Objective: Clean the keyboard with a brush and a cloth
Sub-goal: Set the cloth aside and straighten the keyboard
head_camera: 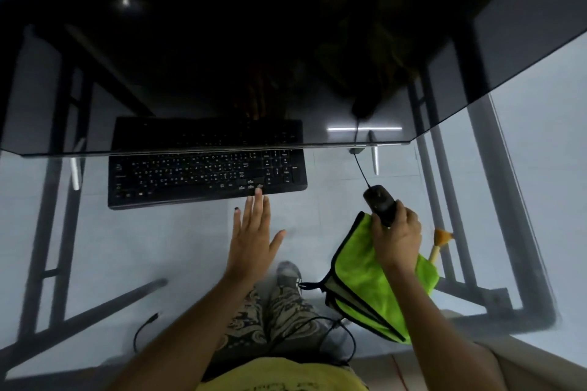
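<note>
Keyboard [206, 174]: black, lying flat on the glass table [143, 241], its far edge under the dark upper shelf [444, 79].
Left hand [254, 235]: open and flat, fingers [259, 200] straight and slightly spread, thumb out to the side; the middle fingertip reaches the keyboard's near edge by the arrow keys.
Cloth [365, 279]: bright green with dark trim, lying on the table to the right of the keyboard, partly under the right forearm.
Brush [440, 243]: pale wooden handle and orange bristles, just beyond the cloth's right edge, mostly hidden by the right hand.
Right hand [397, 238]: fingers curled round a black mouse [379, 203], gripping its rear end above the cloth's far corner.
Mouse cable [360, 168]: runs from the mouse's front up to the shelf edge.
Below the glass: patterned trousers [286, 305], a grey shoe [287, 271], a loose black cable [143, 330] on the pale floor and dark table legs.
</note>
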The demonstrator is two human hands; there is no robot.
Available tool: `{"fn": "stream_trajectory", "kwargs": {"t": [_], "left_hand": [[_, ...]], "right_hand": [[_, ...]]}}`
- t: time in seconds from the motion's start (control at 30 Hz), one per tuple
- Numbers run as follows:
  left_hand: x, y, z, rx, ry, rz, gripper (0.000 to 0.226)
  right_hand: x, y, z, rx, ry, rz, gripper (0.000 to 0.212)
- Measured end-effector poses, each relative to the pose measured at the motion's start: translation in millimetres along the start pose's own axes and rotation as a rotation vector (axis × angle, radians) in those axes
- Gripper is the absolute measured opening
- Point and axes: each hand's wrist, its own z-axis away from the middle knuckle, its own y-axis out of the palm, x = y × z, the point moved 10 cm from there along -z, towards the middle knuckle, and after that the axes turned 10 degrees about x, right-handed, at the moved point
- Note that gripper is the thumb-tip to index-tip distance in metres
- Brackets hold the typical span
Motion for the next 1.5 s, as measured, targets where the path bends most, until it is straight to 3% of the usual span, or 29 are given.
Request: {"fn": "stream_trajectory", "kwargs": {"t": [0.3,0.57,0.7,0.93,1.27,1.4,1.5], "left_hand": [[0.0,3.1,-2.1,0.046,-0.007,0.001,0.075],[10.7,2.1,0.5,0.038,-0.046,0.074,0.078],[36.4,-0.8,9.4,0.000,-0.150,0.084,0.081],[50.9,-3.7,15.0,-0.002,-0.111,0.024,0.078],[67.4,-9.2,23.8,-0.015,-0.138,0.140,0.075],[100.4,-18.6,51.6,-0.074,-0.214,0.196,0.070],[120.8,-16.4,78.6,-0.095,-0.266,0.223,0.067]], "right_hand": [[57.7,11.3,-34.1,0.007,-0.175,-0.027,0.052],[115.8,24.6,-63.9,0.047,-0.185,-0.061,0.053],[121.4,27.1,-68.7,0.032,-0.165,-0.085,0.054],[121.7,29.9,-69.4,0.023,-0.173,-0.070,0.056],[111.7,23.2,-58.1,0.018,-0.172,-0.160,0.070],[117.7,16.8,-20.4,-0.009,-0.293,-0.218,0.042],[138.0,46.1,23.5,0.254,-0.481,-0.175,0.018]]}}
